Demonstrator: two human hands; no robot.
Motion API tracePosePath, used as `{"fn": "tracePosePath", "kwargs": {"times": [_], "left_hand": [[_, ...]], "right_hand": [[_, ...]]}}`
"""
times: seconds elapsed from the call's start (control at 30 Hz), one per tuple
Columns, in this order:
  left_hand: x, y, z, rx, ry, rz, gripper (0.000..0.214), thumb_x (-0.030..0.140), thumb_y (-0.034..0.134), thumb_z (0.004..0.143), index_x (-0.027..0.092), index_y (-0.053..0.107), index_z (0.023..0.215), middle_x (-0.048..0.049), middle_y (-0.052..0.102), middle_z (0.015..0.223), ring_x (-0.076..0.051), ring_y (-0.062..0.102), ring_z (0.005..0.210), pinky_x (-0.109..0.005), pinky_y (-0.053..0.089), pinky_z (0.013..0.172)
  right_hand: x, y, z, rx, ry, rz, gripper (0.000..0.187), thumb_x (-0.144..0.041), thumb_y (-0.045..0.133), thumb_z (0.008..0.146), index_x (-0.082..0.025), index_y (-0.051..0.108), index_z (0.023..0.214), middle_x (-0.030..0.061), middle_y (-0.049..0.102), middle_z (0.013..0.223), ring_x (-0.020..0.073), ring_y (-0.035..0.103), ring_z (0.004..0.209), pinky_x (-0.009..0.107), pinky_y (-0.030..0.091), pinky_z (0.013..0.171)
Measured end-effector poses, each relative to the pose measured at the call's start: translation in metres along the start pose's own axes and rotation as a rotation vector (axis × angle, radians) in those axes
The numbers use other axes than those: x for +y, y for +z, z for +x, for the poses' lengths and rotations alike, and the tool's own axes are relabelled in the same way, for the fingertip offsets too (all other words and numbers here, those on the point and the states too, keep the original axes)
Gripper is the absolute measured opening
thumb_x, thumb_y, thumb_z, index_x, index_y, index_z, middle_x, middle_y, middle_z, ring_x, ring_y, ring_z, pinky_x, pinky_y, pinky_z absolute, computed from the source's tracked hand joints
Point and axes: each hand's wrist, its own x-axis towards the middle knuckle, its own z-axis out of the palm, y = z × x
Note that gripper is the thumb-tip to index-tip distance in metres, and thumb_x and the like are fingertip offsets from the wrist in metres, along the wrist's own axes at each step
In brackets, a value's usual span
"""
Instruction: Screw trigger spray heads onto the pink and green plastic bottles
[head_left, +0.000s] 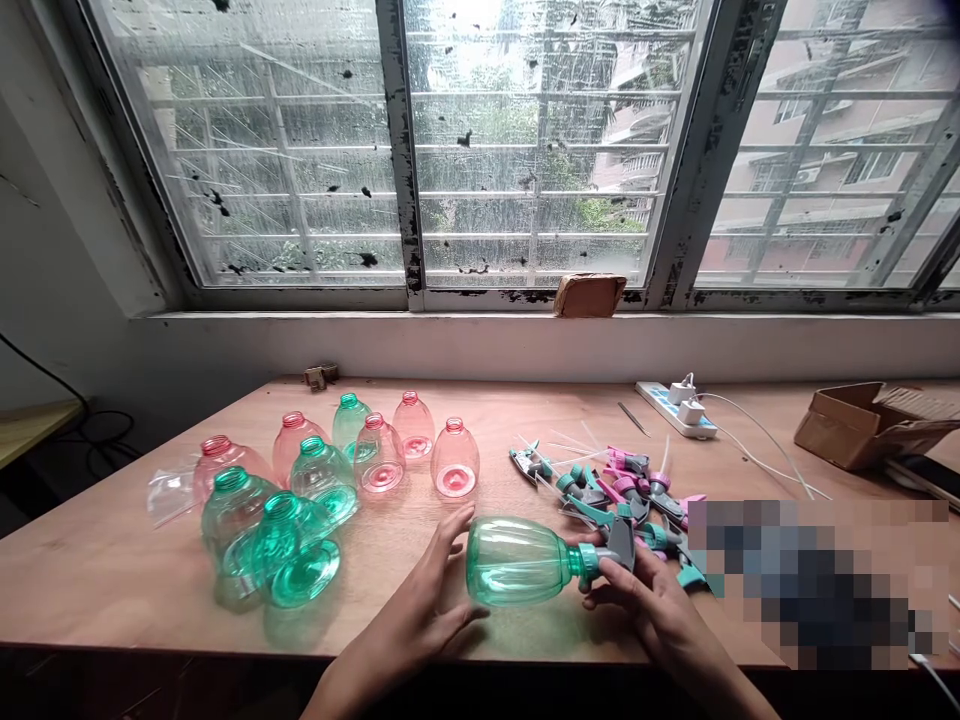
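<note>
Head view: the right hand (652, 600) has its fingers closed on a grey-and-teal spray head (621, 540) at the neck of a green bottle (517, 562), tilted sideways between the hands. The left hand (431, 585) curves around the base, thumb and fingers apart; contact is unclear. This bottle looks nearly complete, though tightness cannot be told. Further left, open-necked pink bottles (454, 465) and other green bottles (322, 480) remain headless; loose spray heads (634, 490) lie piled to the right.

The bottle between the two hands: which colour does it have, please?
The bottle is a see-through green; it shows in the head view.
</note>
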Motion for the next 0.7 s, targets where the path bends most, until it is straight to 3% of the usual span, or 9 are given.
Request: {"fn": "tracePosePath", "kwargs": {"times": [0.13,0.23,0.33,0.4,0.53,0.7], "left_hand": [[0.0057,-0.0018,0.0000,-0.063,-0.092,0.006,0.091,0.014,0.073,0.088,0.036,0.021,0.160,-0.0053,0.030,0.169,-0.032,0.031,0.154,-0.048,0.029,0.127],[0.0074,-0.0053,0.0003,-0.083,-0.119,-0.046,0.088,0.029,0.077,0.089,0.035,0.025,0.160,-0.0071,0.032,0.168,-0.035,0.032,0.153,-0.051,0.028,0.126],[0.0041,-0.0074,-0.0001,-0.107,-0.124,-0.154,0.065,0.050,0.057,0.101,0.032,0.031,0.158,-0.0105,0.042,0.162,-0.036,0.042,0.147,-0.053,0.035,0.122],[0.0011,-0.0071,0.0001,-0.094,-0.133,-0.196,0.056,0.053,0.046,0.105,0.031,0.035,0.155,-0.0112,0.050,0.153,-0.035,0.048,0.142,-0.052,0.040,0.118],[-0.0021,-0.0040,0.0023,-0.081,-0.132,-0.266,0.052,0.045,0.056,0.103,0.033,0.039,0.150,-0.0099,0.052,0.148,-0.031,0.058,0.131,-0.048,0.047,0.112],[-0.0010,-0.0019,0.0035,-0.082,-0.100,-0.217,0.081,0.020,0.075,0.088,0.036,0.030,0.153,-0.0086,0.043,0.157,-0.031,0.054,0.136,-0.048,0.042,0.117]], "right_hand": [[0.0003,-0.0008,-0.0011,-0.005,0.011,-0.001,0.027,-0.039,0.087,0.082,-0.023,0.079,0.102,0.0026,0.075,0.088,0.0207,0.073,0.075,0.035,0.064,0.070],[0.0023,-0.0018,-0.0009,-0.005,0.015,0.017,0.027,-0.038,0.087,0.081,-0.023,0.078,0.101,0.0021,0.076,0.085,0.0211,0.073,0.075,0.035,0.064,0.070],[0.0045,-0.0028,0.0004,0.014,0.008,0.045,0.027,-0.037,0.088,0.080,-0.023,0.078,0.100,0.0013,0.075,0.082,0.0213,0.073,0.074,0.036,0.064,0.069],[0.0045,-0.0029,0.0007,0.020,0.006,0.054,0.027,-0.037,0.088,0.080,-0.023,0.078,0.100,0.0012,0.074,0.081,0.0217,0.073,0.073,0.036,0.064,0.069],[0.0010,-0.0020,-0.0004,0.011,0.010,0.049,0.026,-0.036,0.087,0.081,-0.023,0.078,0.101,0.0016,0.074,0.086,0.0212,0.073,0.074,0.035,0.064,0.070],[0.0003,-0.0018,-0.0007,0.005,0.010,0.017,0.028,-0.038,0.086,0.082,-0.022,0.077,0.104,0.0036,0.075,0.097,0.0211,0.073,0.077,0.035,0.064,0.071]]}}
